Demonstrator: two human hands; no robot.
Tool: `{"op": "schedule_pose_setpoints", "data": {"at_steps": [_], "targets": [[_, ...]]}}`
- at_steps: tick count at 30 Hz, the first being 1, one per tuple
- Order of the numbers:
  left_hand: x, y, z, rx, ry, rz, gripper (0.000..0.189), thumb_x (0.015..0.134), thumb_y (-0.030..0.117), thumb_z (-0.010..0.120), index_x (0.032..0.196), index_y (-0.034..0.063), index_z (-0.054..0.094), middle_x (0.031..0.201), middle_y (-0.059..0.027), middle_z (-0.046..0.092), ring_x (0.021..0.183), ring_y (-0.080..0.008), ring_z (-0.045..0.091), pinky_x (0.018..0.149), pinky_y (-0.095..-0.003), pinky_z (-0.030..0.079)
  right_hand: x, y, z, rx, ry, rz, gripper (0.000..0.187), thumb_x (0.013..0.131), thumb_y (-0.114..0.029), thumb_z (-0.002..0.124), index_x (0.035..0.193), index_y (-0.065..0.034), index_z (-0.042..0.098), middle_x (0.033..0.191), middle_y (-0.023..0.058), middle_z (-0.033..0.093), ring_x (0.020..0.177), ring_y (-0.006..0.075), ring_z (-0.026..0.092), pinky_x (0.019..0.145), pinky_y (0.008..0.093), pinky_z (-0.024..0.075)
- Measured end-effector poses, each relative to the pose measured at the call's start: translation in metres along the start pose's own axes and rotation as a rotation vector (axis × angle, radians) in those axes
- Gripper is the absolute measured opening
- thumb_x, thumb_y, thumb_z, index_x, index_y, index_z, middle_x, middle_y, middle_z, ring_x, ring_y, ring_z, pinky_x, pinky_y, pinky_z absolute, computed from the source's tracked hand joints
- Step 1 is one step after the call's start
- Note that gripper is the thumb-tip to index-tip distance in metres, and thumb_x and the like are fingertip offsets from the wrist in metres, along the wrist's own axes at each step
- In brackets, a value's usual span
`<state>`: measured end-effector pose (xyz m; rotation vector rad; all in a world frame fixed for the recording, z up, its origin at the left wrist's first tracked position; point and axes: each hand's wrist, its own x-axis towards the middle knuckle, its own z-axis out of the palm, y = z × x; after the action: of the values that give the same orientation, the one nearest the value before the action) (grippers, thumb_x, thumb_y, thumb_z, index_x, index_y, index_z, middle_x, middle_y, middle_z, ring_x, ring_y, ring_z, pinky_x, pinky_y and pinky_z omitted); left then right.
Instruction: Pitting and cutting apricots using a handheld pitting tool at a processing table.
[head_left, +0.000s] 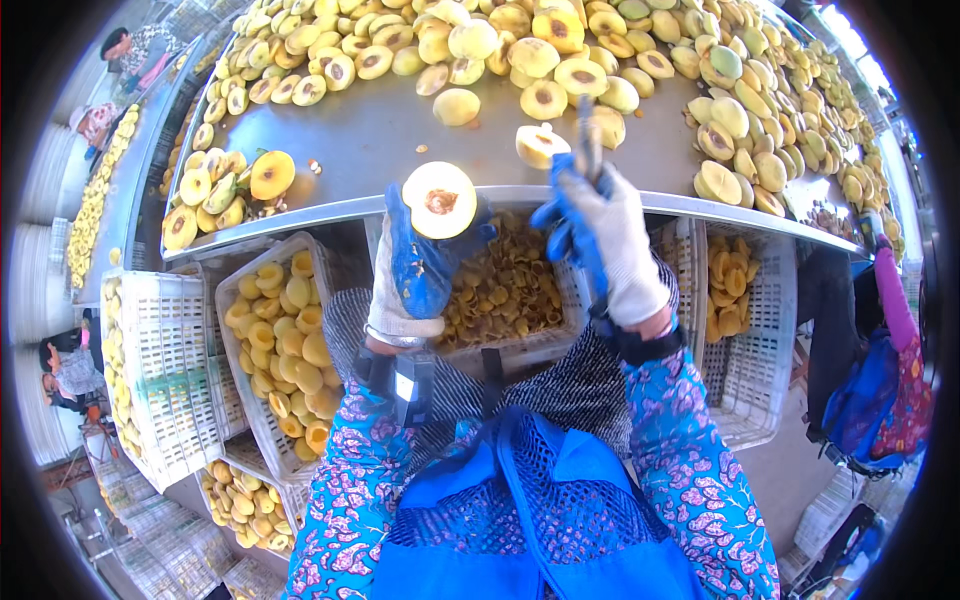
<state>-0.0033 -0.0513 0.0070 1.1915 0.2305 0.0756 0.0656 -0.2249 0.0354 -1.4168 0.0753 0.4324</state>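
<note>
My left hand, in a white knit glove with blue coating, holds a halved peach-like fruit with its cut face and brown pit cavity turned up. My right hand, gloved the same way, grips a slim tool whose upper end points away from me. The tool is blurred, so its exact kind cannot be told. Just left of the tool, another fruit half lies on the metal table. Below and between my hands, a plastic crate holds many brown-yellow scraps.
Heaps of fruit halves cover the table's far and right parts. A crate of hollowed halves stands at my left, and one with fewer yellow pieces at my right. A co-worker's pink sleeve shows at the far right.
</note>
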Motion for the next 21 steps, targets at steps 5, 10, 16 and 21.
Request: {"op": "schedule_pose_setpoints", "data": {"at_steps": [5, 10, 16, 21], "targets": [[-0.016, 0.003, 0.006, 1.053, -0.018, 0.232, 0.043, 0.096, 0.034, 0.045, 0.124, 0.0013, 0.048, 0.116, -0.0152, 0.058, 0.102, -0.0239, 0.06, 0.089, -0.0356, 0.048, -0.031, 0.032, 0.031, 0.083, -0.211, 0.148, 0.028, 0.09, -0.022, 0.06, 0.105, 0.0004, 0.053, 0.072, 0.0023, 0.056, 0.053, 0.0074, 0.053, 0.042, 0.0219, 0.0432], [-0.036, 0.0, 0.009, 0.016, -0.021, 0.055, 0.04, 0.086, 0.013, 0.058, 0.123, 0.0013, 0.049, 0.116, -0.0129, 0.057, 0.104, -0.0255, 0.057, 0.092, -0.031, 0.044, -0.034, 0.047, 0.035, 0.117, -0.183, 0.114, 0.033, 0.086, -0.029, 0.066, 0.1, -0.001, 0.056, 0.069, 0.0017, 0.055, 0.052, 0.0064, 0.05, 0.044, 0.0214, 0.0411], [-0.038, -0.01, 0.014, 0.045, 0.074, 0.163, 0.038, 0.089, 0.022, 0.047, 0.121, 0.0021, 0.051, 0.113, -0.0127, 0.058, 0.102, -0.0246, 0.058, 0.09, -0.0325, 0.046, -0.042, 0.053, 0.035, -0.328, -0.19, -0.097, 0.035, 0.086, -0.031, 0.065, 0.098, 0.0003, 0.055, 0.072, 0.012, 0.059, 0.06, 0.0163, 0.057, 0.056, 0.0324, 0.0463], [-0.028, -0.037, -0.01, -0.51, 0.027, 0.039, 0.051, 0.1, 0.042, 0.03, 0.121, -0.0002, 0.049, 0.112, -0.0139, 0.058, 0.103, -0.0234, 0.058, 0.09, -0.0356, 0.048, -0.072, 0.047, 0.024, -0.637, -0.146, -0.098, 0.037, 0.088, -0.031, 0.058, 0.107, 0.0009, 0.051, 0.078, 0.0207, 0.063, 0.072, 0.0349, 0.064, 0.066, 0.0415, 0.0497]]}}
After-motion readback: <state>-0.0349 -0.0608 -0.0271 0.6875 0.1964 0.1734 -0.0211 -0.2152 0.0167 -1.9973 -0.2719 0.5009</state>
